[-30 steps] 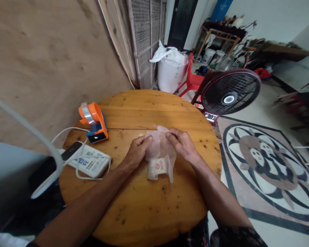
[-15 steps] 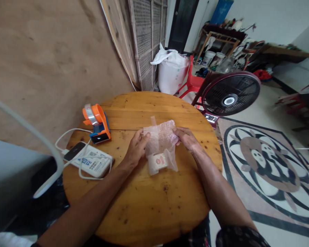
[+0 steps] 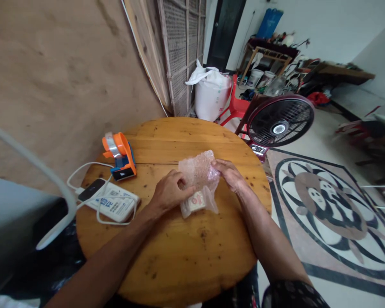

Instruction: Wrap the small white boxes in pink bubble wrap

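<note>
A sheet of clear, pinkish bubble wrap (image 3: 199,169) lies on the round wooden table. On its near end sits a small pale box (image 3: 197,200) with a reddish mark on top, partly covered by the film. My right hand (image 3: 229,174) pinches the wrap's right edge between thumb and fingers. At the left edge, my left hand (image 3: 171,191) has curled fingers on the wrap, its thumb reaching over toward the box. The tips of the left fingers are partly hidden.
An orange and blue tape dispenser (image 3: 120,156) stands at the table's left, behind a white power bank (image 3: 112,201) with a looped cable. A lamp-like white arm (image 3: 56,179) crosses the left side. Beyond the table are a fan (image 3: 279,124), a red chair (image 3: 237,105) and a white sack (image 3: 211,94).
My left hand has shifted inward, its thumb moving from the wrap's upper left edge down toward the box. The right hand keeps its hold on the wrap. The view has turned slightly.
</note>
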`<state>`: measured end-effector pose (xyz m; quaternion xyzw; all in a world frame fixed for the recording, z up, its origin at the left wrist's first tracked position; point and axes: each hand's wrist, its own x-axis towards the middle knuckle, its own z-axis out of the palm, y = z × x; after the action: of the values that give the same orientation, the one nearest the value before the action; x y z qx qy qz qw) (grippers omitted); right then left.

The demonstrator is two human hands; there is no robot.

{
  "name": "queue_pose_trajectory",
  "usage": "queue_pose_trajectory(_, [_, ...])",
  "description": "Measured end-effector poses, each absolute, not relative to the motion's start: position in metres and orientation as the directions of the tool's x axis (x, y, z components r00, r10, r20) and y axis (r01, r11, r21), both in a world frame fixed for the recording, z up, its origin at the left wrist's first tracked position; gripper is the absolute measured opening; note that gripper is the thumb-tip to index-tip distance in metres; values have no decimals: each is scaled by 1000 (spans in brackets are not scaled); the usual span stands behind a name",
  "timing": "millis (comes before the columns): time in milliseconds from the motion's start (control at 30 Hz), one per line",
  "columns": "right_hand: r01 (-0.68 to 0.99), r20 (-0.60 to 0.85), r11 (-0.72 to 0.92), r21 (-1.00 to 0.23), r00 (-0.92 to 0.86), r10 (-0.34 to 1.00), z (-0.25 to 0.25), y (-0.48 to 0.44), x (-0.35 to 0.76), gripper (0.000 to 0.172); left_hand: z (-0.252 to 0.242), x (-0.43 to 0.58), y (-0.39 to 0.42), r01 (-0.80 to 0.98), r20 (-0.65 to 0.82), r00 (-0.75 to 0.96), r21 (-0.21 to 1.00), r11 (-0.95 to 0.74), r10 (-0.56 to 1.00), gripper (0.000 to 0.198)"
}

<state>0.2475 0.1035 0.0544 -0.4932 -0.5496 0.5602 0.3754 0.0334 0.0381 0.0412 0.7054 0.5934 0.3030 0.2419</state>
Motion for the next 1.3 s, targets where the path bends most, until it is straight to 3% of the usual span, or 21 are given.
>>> queue_pose_trajectory(133, [226, -134, -89, -970, -191, 973, 60, 107, 259, 30, 43, 28, 43, 615, 180, 37, 771, -165, 983, 14])
queue_pose_trajectory(233, [413, -95, -13, -910, -180, 979, 61, 113, 276, 28, 40, 22, 47, 580, 187, -82, 808, -105, 979, 17])
queue_pose_trajectory(300, [657, -96, 50, -752, -185, 978, 61, 117, 285, 29, 36, 20, 49, 593, 176, -114, 802, -75, 978, 17])
queue_pose_trajectory(367, [879, -111, 80, -470, -150, 982, 61, 119, 288, 30, 31, 19, 52, 623, 164, -121, 780, -54, 979, 15])
queue_pose_trajectory(433, [963, -107, 72, -259, -103, 989, 61, 119, 286, 29, 26, 19, 53, 642, 157, -119, 766, -44, 980, 9])
queue_pose_trajectory(533, [982, -95, 49, -181, -67, 993, 59, 118, 281, 26, 22, 18, 54, 667, 184, -143, 744, -43, 973, 21])
queue_pose_trajectory(633, [994, -89, 12, -104, -21, 996, 59, 119, 281, 24, 25, 20, 50, 699, 337, -178, 705, -122, 925, 31])
queue_pose_trajectory(733, [992, -42, -18, -125, 13, 999, 59, 120, 285, 22, 36, 23, 41, 703, 547, -87, 626, -338, 832, 21])
queue_pose_trajectory(800, [977, 20, -8, -214, 13, 1000, 60, 121, 287, 22, 42, 26, 35, 668, 585, 53, 581, -464, 809, 24])
queue_pose_trajectory(900, [884, 130, 113, -453, -60, 990, 58, 119, 284, 21, 43, 28, 32, 664, 461, 214, 578, -475, 861, 45])
queue_pose_trajectory(967, [744, 187, 231, -628, -144, 972, 55, 117, 280, 24, 41, 29, 34, 688, 340, 250, 597, -413, 907, 58])
queue_pose_trajectory(1033, [625, 206, 298, -722, -216, 954, 53, 115, 276, 26, 40, 30, 36, 708, 262, 249, 608, -360, 932, 62])
queue_pose_trajectory(1100, [650, 162, 295, -700, -258, 953, 53, 113, 273, 21, 42, 30, 36, 718, 211, 227, 623, -310, 951, 57])
queue_pose_trajectory(1167, [769, 82, 244, -591, -244, 966, 56, 112, 274, 14, 48, 29, 34, 663, 145, 222, 702, -258, 964, 49])
queue_pose_trajectory(1233, [860, 16, 201, -470, -219, 976, 59, 111, 276, 12, 56, 24, 30, 499, 36, 285, 848, -180, 958, 43])
queue_pose_trajectory(1300, [898, -16, 198, -393, -222, 975, 61, 111, 277, 14, 62, 18, 28, 293, -104, 470, 955, -44, 876, 39])
